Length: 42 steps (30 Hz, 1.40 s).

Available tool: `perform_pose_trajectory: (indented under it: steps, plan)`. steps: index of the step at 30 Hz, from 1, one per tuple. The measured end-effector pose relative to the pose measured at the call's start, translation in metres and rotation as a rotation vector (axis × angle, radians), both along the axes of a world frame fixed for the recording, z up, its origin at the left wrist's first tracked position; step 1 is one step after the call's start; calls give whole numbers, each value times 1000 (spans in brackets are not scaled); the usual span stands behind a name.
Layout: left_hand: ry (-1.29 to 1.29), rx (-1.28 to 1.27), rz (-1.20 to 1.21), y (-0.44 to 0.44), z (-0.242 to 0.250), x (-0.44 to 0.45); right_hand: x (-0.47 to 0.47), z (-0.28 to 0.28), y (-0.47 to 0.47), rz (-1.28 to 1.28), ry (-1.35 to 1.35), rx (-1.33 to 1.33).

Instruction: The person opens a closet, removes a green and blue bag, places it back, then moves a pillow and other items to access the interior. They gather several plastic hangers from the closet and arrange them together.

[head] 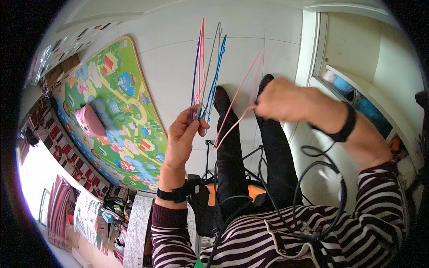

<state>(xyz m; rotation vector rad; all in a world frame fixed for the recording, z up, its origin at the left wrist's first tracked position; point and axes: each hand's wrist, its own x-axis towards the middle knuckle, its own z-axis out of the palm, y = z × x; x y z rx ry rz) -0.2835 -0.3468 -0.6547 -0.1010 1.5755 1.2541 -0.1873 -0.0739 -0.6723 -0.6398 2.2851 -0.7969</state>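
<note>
Several thin coated wire hangers stand upright from my left hand (187, 130), pinched between thumb and fingers: a purple one (195, 70), a pink one (203, 60), a grey one (210, 60) and a blue one (219, 63). Which of these are separate hangers is partly hidden at the fingers. To the right, my right hand (278, 100), blurred, is closed on another pink wire hanger (234, 100), which is also blurred and slants down to the left in front of my black-trousered legs. The two hands are apart.
A patterned play mat (114, 100) with a pink cushion (89, 120) lies on the tiled floor at left. An open cabinet drawer (362, 97) holding blue things is at right. Black cables (296, 187) hang before my chest. A thin black metal frame (206, 160) stands beneath my legs.
</note>
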Motion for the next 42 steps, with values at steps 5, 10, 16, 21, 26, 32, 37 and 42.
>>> perform_pose_trajectory:
  steps: [5, 10, 16, 21, 26, 32, 37, 42]
  plan:
    - [90, -112, -144, 13, -13, 12, -31, -9, -80, -76, 151, -233]
    - [-101, -23, 50, 17, -19, 19, -20, -31, -90, -595, 4, -474]
    - [-155, -117, -60, 24, -30, 26, 54, -144, -32, -1266, -232, -570]
    - [-94, -236, -84, 15, -52, 25, 153, -255, 154, -1518, -184, 719]
    - [-53, -333, -63, 5, -83, 28, 209, -294, 254, -1335, -456, 974]
    - [0, -375, -69, 9, -96, 18, 218, -322, 268, -1296, -624, 940]
    - [-12, -372, -57, 14, -97, 15, 223, -332, 269, -1342, -477, 884]
    - [-4, -354, -88, 15, -95, 15, 220, -309, 266, -1869, -683, 290]
